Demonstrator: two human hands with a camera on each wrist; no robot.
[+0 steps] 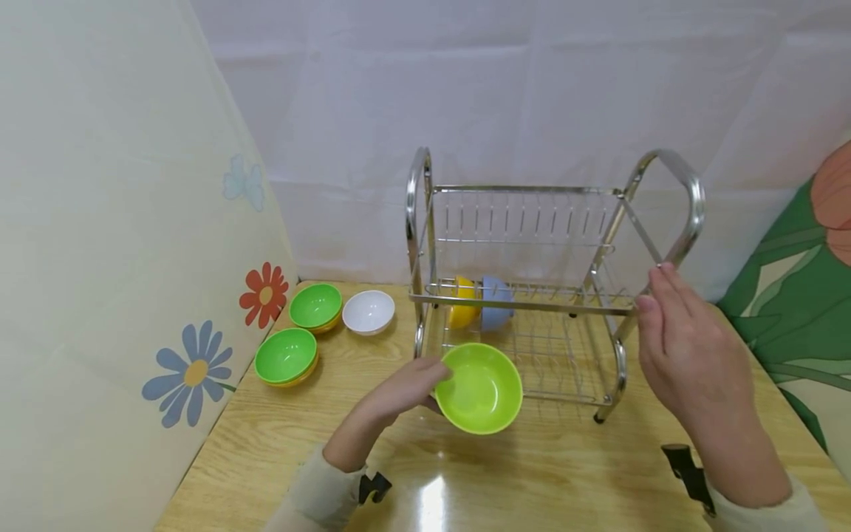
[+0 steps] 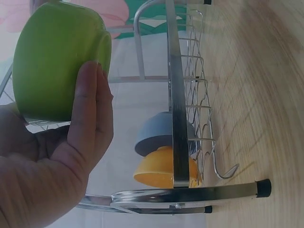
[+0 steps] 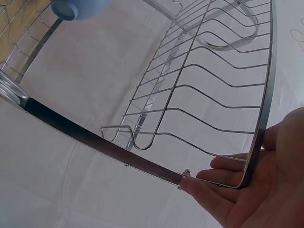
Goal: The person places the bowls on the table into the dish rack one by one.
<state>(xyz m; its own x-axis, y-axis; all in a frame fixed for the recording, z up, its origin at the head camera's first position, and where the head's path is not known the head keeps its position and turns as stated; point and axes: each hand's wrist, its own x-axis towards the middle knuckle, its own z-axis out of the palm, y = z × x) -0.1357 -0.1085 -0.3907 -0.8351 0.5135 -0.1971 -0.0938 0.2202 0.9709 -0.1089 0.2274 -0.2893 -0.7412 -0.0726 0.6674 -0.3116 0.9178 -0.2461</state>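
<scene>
Lime-green bowl (image 1: 480,391) is raised above the bench (image 1: 319,428) before the lower tier of the wire dish rack (image 1: 518,304), gripped one-sidedly at its left wall by the left hand (image 1: 412,384); right hand (image 1: 698,347) grasps the rack's front right upper-shelf corner. Risk, judged: off-centre hold could let the bowl twist or slip, or a low approach could catch the front rail or jar the yellow bowl (image 1: 462,319) and blue bowl (image 1: 496,319). Mouth up, tipped toward the person; round, no long axis, symmetry axis base-to-mouth.
</scene>
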